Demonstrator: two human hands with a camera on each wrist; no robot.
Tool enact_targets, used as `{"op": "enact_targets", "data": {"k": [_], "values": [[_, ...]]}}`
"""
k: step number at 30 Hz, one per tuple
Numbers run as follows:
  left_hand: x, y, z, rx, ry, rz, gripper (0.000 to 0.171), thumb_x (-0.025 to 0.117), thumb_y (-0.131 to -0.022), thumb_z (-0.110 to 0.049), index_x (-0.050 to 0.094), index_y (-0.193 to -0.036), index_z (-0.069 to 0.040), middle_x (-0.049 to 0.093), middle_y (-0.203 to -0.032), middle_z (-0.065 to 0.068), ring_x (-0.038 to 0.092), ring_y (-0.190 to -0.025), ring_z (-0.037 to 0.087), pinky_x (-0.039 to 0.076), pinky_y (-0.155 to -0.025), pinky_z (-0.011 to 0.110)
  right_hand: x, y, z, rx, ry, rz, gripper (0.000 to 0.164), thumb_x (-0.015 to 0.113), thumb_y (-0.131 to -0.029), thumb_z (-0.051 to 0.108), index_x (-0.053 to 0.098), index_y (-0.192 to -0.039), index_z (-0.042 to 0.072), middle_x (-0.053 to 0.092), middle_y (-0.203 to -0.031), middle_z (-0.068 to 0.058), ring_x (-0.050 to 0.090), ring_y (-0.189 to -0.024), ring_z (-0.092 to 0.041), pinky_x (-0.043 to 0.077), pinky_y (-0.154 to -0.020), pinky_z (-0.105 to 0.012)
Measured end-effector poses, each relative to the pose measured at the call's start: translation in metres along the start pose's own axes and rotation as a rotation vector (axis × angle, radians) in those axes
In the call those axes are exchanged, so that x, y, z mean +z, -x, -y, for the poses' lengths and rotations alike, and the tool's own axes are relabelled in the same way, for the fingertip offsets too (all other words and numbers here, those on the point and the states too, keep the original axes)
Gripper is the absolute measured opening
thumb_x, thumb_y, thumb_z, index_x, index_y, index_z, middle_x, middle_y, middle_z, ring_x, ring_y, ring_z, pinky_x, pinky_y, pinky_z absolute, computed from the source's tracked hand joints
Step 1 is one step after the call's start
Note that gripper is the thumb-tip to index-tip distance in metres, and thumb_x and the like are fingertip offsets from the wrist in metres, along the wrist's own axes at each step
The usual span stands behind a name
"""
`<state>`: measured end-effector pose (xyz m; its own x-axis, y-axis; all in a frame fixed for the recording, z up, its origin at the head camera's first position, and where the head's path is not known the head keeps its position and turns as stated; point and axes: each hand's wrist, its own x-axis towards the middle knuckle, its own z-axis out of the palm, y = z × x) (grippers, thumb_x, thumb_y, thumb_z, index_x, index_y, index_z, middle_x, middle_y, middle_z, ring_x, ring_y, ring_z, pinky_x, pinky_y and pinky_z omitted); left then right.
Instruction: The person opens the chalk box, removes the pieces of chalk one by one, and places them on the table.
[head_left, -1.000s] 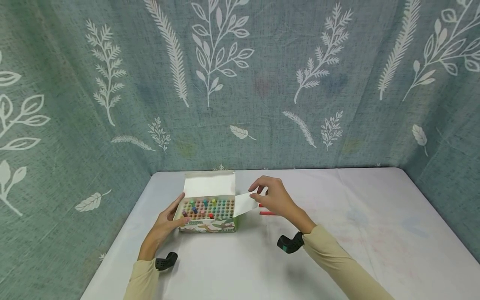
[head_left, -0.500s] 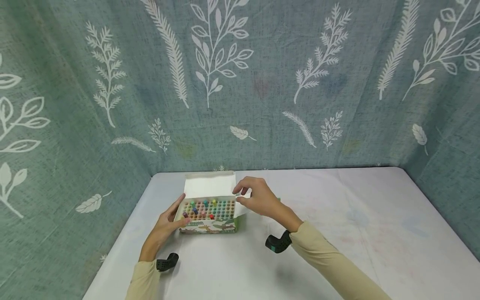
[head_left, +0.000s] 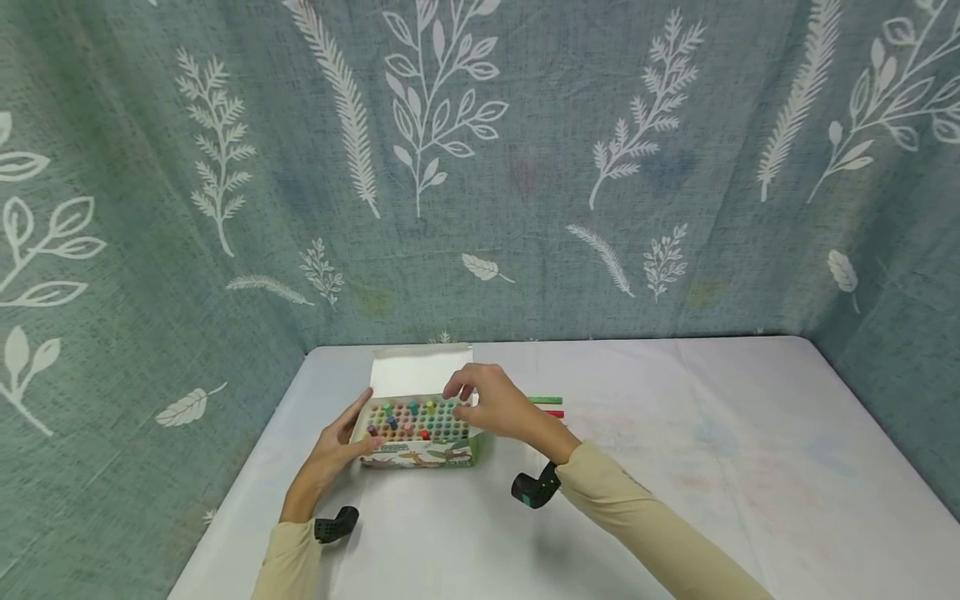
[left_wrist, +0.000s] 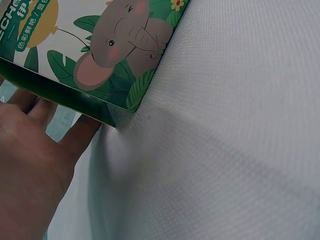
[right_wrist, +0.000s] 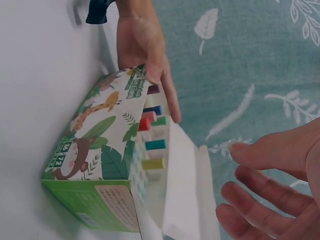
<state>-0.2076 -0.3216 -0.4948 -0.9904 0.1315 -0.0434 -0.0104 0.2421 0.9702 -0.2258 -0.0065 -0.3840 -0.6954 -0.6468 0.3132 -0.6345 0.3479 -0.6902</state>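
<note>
My left hand (head_left: 322,454) grips the left end of a printed cardboard box (head_left: 420,454), thumb at the front edge and fingers round the far side. Its lid (head_left: 420,372) stands up at the back. Inside is a holed rack in which several coloured sticks stand upright, among them a red one (right_wrist: 144,124), a teal one (right_wrist: 156,144) and a yellow one (right_wrist: 153,163). Over the box's right end hovers my right hand (head_left: 495,408), which holds nothing; its thumb and fingers are apart and loosely bent. It hides most of the right side flap.
Right of the box, a green stick (head_left: 546,400) and a red stick (head_left: 553,413) lie on the white-covered table (head_left: 675,467), partly behind my right hand. A leaf-patterned curtain (head_left: 540,275) surrounds the back and sides.
My right hand has let go of the white side flap and moved left over the rack. The left hand keeps its place on the box.
</note>
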Motion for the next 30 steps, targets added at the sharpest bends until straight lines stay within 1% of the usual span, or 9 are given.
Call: {"op": "enact_targets", "data": {"k": [3, 10, 13, 16, 20, 24, 27, 30], "values": [[0.001, 0.000, -0.003, -0.010, 0.000, 0.000, 0.087, 0.073, -0.085, -0.018, 0.019, -0.152, -0.034, 0.013, -0.157, 0.000, 0.014, -0.142, 0.028, 0.013, -0.109, 0.061, 0.004, -0.003, -0.001, 0.003, 0.006, 0.014, 0.016, 0.069, -0.084, 0.002, 0.068, -0.098, 0.009, 0.066, -0.099, -0.010, 0.060, -0.088, -0.023, 0.049, -0.071, -0.027], [0.006, 0.011, -0.026, -0.015, -0.015, 0.007, 0.087, 0.072, -0.086, -0.016, 0.017, -0.154, -0.022, 0.011, -0.157, 0.004, 0.012, -0.142, 0.031, 0.014, -0.108, 0.061, 0.009, -0.012, -0.003, 0.024, 0.009, 0.037, 0.017, 0.069, -0.084, 0.000, 0.068, -0.098, 0.009, 0.065, -0.101, -0.011, 0.060, -0.091, -0.027, 0.049, -0.074, -0.028], [0.006, 0.013, -0.031, -0.017, -0.027, 0.006, 0.086, 0.071, -0.087, -0.017, 0.017, -0.154, -0.021, 0.010, -0.157, 0.005, 0.013, -0.142, 0.031, 0.015, -0.108, 0.061, 0.012, -0.015, -0.005, 0.017, 0.010, 0.043, 0.017, 0.068, -0.084, 0.001, 0.068, -0.098, 0.009, 0.065, -0.102, -0.011, 0.060, -0.092, -0.027, 0.049, -0.075, -0.028], [0.004, 0.012, -0.027, -0.018, -0.017, 0.010, 0.087, 0.071, -0.086, -0.017, 0.016, -0.154, -0.021, 0.010, -0.157, 0.005, 0.014, -0.142, 0.032, 0.017, -0.108, 0.060, 0.015, -0.019, -0.007, 0.010, 0.021, 0.049, 0.016, 0.068, -0.085, 0.001, 0.068, -0.099, 0.009, 0.065, -0.102, -0.010, 0.060, -0.092, -0.026, 0.049, -0.076, -0.028], [-0.001, 0.005, -0.012, -0.016, 0.015, 0.013, 0.087, 0.072, -0.086, -0.017, 0.018, -0.153, -0.029, 0.011, -0.157, 0.001, 0.017, -0.141, 0.029, 0.022, -0.108, 0.056, 0.019, -0.024, -0.010, 0.002, 0.030, 0.055, 0.016, 0.067, -0.085, 0.001, 0.068, -0.098, 0.009, 0.064, -0.101, -0.009, 0.060, -0.090, -0.024, 0.049, -0.075, -0.025], [-0.004, 0.000, 0.001, -0.017, 0.015, 0.007, 0.086, 0.073, -0.085, -0.020, 0.021, -0.151, -0.036, 0.014, -0.156, -0.003, 0.021, -0.140, 0.024, 0.028, -0.107, 0.049, 0.025, -0.031, -0.013, -0.014, 0.042, 0.069, 0.016, 0.066, -0.086, 0.000, 0.068, -0.099, 0.009, 0.064, -0.102, -0.010, 0.059, -0.089, -0.023, 0.048, -0.075, -0.023], [-0.003, 0.000, 0.003, -0.014, 0.011, 0.008, 0.086, 0.073, -0.085, -0.020, 0.021, -0.151, -0.037, 0.016, -0.156, -0.002, 0.023, -0.139, 0.023, 0.030, -0.106, 0.047, 0.029, -0.035, -0.013, -0.032, 0.059, 0.081, 0.016, 0.065, -0.086, -0.001, 0.069, -0.100, 0.006, 0.065, -0.102, -0.011, 0.060, -0.090, -0.024, 0.048, -0.076, -0.023], [-0.003, 0.001, 0.000, -0.012, 0.017, 0.015, 0.086, 0.072, -0.085, -0.019, 0.020, -0.151, -0.035, 0.015, -0.156, -0.001, 0.022, -0.140, 0.024, 0.029, -0.106, 0.047, 0.034, -0.040, -0.014, -0.043, 0.072, 0.098, 0.016, 0.064, -0.086, -0.003, 0.069, -0.100, 0.004, 0.065, -0.102, -0.012, 0.060, -0.091, -0.025, 0.048, -0.076, -0.023]]}}
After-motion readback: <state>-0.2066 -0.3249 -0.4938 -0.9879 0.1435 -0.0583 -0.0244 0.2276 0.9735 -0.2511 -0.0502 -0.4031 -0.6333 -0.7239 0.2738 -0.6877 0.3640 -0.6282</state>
